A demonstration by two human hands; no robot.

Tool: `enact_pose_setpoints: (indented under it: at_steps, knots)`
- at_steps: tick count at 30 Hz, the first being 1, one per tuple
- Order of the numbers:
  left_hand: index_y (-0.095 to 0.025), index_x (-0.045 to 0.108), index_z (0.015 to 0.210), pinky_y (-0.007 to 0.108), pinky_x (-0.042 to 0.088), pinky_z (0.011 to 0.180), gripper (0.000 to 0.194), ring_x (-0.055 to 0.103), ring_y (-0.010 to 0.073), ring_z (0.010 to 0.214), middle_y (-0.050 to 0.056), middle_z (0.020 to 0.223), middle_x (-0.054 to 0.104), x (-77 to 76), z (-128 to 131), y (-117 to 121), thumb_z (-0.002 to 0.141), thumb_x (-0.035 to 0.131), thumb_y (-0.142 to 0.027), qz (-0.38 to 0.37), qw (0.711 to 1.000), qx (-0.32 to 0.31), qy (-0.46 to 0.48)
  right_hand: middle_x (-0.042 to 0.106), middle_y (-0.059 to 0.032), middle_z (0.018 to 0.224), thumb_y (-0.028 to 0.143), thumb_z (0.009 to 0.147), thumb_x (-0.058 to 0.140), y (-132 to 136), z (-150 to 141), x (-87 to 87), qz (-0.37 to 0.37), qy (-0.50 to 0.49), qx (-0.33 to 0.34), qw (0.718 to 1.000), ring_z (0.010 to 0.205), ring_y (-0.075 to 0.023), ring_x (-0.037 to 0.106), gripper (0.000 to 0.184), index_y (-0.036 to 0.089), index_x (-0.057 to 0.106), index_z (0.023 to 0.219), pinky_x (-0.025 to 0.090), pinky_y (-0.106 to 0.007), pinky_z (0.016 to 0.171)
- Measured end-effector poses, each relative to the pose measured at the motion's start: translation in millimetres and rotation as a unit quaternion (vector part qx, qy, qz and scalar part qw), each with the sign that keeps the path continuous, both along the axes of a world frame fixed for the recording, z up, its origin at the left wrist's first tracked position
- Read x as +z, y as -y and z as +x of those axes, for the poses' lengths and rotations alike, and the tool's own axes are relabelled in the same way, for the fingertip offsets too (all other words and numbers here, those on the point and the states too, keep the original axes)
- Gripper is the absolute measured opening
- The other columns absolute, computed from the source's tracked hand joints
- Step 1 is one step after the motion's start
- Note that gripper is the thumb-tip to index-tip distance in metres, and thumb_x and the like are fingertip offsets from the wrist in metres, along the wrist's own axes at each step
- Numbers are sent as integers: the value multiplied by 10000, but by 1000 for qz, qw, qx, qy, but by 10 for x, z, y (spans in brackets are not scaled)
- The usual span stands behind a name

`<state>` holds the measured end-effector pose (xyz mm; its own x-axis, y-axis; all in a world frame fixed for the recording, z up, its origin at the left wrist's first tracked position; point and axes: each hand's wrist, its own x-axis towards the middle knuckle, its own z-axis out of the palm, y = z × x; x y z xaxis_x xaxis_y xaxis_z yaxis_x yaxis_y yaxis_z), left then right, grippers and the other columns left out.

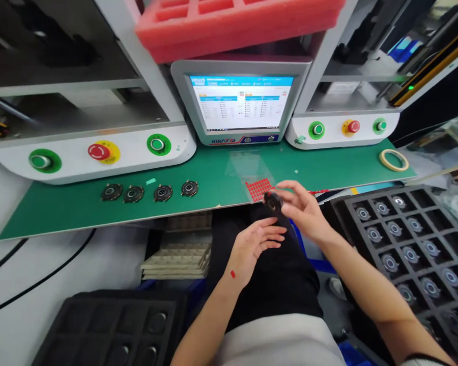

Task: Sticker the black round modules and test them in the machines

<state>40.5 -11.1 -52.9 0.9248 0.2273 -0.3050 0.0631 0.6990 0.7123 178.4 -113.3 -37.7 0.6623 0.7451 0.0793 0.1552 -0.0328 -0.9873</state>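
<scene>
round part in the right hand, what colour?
The round part is mostly black, slightly blurred; head view shows it best.

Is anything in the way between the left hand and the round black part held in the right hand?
Nothing visible: the open left hand is just below the round black part in the picture, while the right hand holds it from the right.

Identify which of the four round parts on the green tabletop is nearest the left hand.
The rightmost round part, at the row's end toward the left hand; the other three lie farther left.
</scene>
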Motion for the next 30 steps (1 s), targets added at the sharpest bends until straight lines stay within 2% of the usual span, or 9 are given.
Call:
enact_pose_setpoints:
  at_steps: [3, 6, 8, 11, 14, 17, 21, 25, 30]
  knots:
    - [-106, 714, 913, 191, 541, 515, 466, 651, 114, 556, 63, 733, 729, 114, 28, 8, 693, 810, -505, -56, 997, 55, 9, 691, -81, 1213, 354, 843, 717, 69, -448, 41, 128, -113, 48, 984, 1085, -192, 695, 386, 274, 519, 1164, 579, -336, 908]
    - [-115, 702, 825, 150, 469, 396, 368, 558, 70, 395, -2, 578, 664, 151, -32, 10, 696, 828, -435, 8, 994, 109, -5, 687, -82, 1228, 235, 862, 692, 115, -615, 76, 159, -88, 43, 982, 1139, -200, 672, 413, 281, 526, 1238, 562, -366, 973]
    - [-124, 705, 851, 169, 520, 440, 311, 626, 104, 442, 7, 603, 690, 158, -95, 18, 733, 809, -392, 91, 984, 152, 4, 683, -98, 1217, 211, 868, 669, 137, -633, 113, 178, -48, 35, 982, 1135, -215, 668, 442, 259, 525, 1283, 556, -402, 989]
    - [-148, 719, 909, 178, 569, 528, 175, 689, 121, 530, 10, 682, 722, 181, -178, 26, 823, 736, -299, 242, 953, 181, 29, 703, -72, 1096, 109, 827, 685, 157, -637, 197, 195, 42, -42, 979, 1027, -194, 683, 390, 242, 606, 1184, 591, -360, 888]
    - [-181, 729, 942, 142, 558, 577, 98, 696, 87, 602, -6, 782, 725, 213, -228, 10, 853, 698, -205, 380, 904, 184, 71, 711, -26, 920, -24, 764, 697, 169, -660, 284, 185, 136, -105, 968, 863, -162, 681, 378, 241, 652, 1030, 587, -318, 764]
    - [-184, 723, 985, 152, 558, 628, 146, 690, 85, 675, 8, 859, 732, 225, -259, -33, 850, 691, -139, 486, 847, 185, 112, 712, -23, 876, -56, 749, 695, 196, -673, 349, 164, 162, -104, 968, 810, -158, 680, 351, 221, 654, 961, 582, -311, 714]
    - [-176, 712, 1040, 182, 575, 721, 227, 692, 103, 779, 25, 915, 739, 232, -291, -95, 833, 699, -85, 553, 801, 175, 150, 718, -22, 872, -53, 738, 712, 249, -633, 420, 140, 156, -81, 974, 815, -159, 691, 342, 209, 649, 949, 592, -305, 709]
    - [-173, 708, 1065, 194, 583, 759, 232, 699, 113, 823, 31, 953, 746, 268, -307, -114, 848, 687, -94, 572, 784, 169, 171, 726, -21, 845, -57, 718, 727, 295, -610, 486, 126, 198, -60, 970, 777, -160, 699, 321, 199, 654, 897, 595, -299, 677]
    - [-172, 710, 1072, 174, 581, 745, 252, 696, 103, 814, 27, 966, 751, 307, -311, -119, 837, 697, -81, 594, 766, 174, 174, 738, -25, 843, -67, 710, 721, 331, -651, 511, 123, 251, -78, 957, 775, -176, 707, 335, 202, 659, 900, 598, -315, 667]
